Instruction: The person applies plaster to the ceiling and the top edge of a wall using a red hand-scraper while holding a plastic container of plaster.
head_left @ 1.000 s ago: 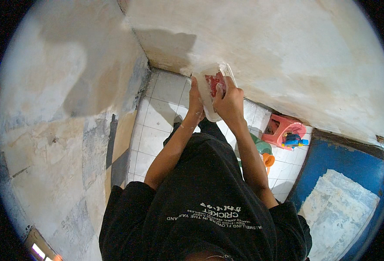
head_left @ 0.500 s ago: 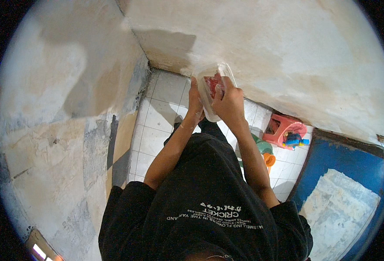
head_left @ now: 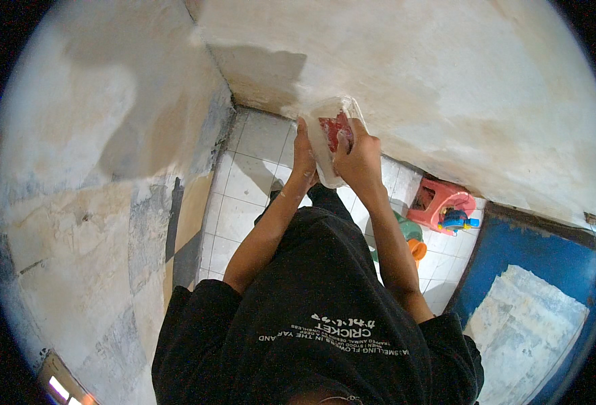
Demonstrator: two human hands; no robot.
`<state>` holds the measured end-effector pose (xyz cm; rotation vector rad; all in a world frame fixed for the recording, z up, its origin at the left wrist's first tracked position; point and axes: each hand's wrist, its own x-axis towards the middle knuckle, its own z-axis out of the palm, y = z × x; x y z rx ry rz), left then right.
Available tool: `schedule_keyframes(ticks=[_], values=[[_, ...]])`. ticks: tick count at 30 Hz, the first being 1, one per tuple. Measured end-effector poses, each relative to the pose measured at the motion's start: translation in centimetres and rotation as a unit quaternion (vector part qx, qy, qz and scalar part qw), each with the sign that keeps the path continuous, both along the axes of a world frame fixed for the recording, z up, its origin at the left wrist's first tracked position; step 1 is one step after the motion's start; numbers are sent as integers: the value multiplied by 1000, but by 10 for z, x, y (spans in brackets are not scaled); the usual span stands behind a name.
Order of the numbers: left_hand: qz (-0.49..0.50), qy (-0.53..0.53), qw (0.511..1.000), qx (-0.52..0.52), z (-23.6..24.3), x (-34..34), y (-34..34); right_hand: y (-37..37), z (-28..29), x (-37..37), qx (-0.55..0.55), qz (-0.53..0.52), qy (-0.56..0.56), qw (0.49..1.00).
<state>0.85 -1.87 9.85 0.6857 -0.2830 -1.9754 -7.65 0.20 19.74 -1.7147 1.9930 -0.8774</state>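
A whitish, see-through plastic tub (head_left: 317,138) is held up in front of me, close to the wall. My left hand (head_left: 303,155) grips its left side, thumb up along the wall of the tub. Inside it is a flat red putty scraper (head_left: 334,128), smeared with white paste. My right hand (head_left: 358,158) is closed round the scraper's right side, thumb on its face. White paste also clings to the far end of the tub. How much paste lies in the bottom cannot be made out.
Patchy plastered walls (head_left: 406,81) meet in a corner ahead on the left. On the white tiled floor (head_left: 254,138) stand a pink plastic stool (head_left: 429,201), a blue and yellow object (head_left: 456,219), an orange dipper (head_left: 416,250) and a green container (head_left: 408,228). A blue panel (head_left: 507,250) is at right.
The scraper and my right hand have shifted very slightly to the right within the tub. The left hand keeps its grip, and the tub has barely moved.
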Motion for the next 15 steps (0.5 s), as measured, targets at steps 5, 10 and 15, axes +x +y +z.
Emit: schedule_keyframes(ticks=[5, 10, 15], values=[[26, 8, 1000, 10, 12, -2, 3, -2, 12, 6, -13, -6, 25, 1000], [28, 1, 1000, 3, 3, 0, 1, 1, 0, 14, -22, 6, 15, 1000], [8, -8, 1000, 2, 2, 2, 2, 2, 9, 1, -31, 17, 0, 999]])
